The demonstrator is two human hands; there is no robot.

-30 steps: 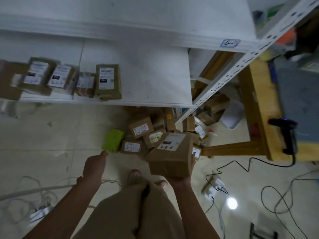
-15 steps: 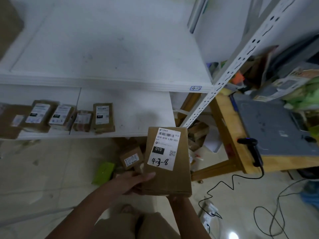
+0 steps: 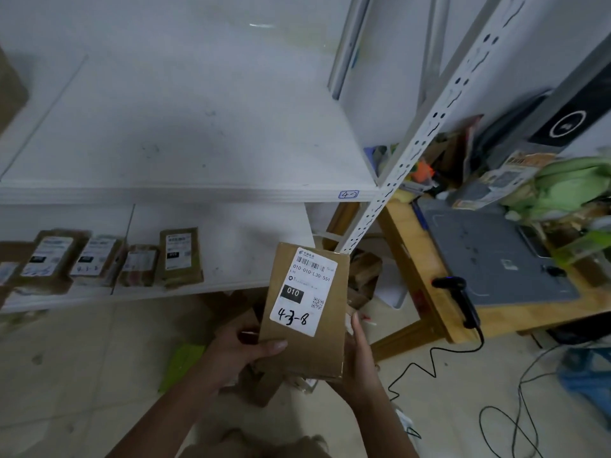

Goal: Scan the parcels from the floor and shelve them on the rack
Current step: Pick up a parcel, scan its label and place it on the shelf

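I hold a brown cardboard parcel (image 3: 305,345) in front of me, label up, with "4-3-8" handwritten on its white label. My left hand (image 3: 243,350) grips its lower left edge, thumb on top. My right hand (image 3: 358,361) holds it from the right side and underneath. The white rack (image 3: 185,193) stands ahead; several small parcels (image 3: 180,257) lie in a row on its lower shelf at the left. More parcels (image 3: 363,276) lie on the floor behind the held one, mostly hidden. A black handheld scanner (image 3: 458,297) lies on the wooden table's edge at the right.
The upper shelf (image 3: 198,133) is bare white board with a "4-2" tag at its front right corner. A slotted rack post (image 3: 426,127) runs diagonally at the right. A wooden table (image 3: 416,292) carries a grey mat and clutter. Cables (image 3: 515,408) trail on the floor.
The parcel has come up from the floor pile to chest height. My left hand, free a second ago, now grips its left edge. The view has tilted up toward the shelves.
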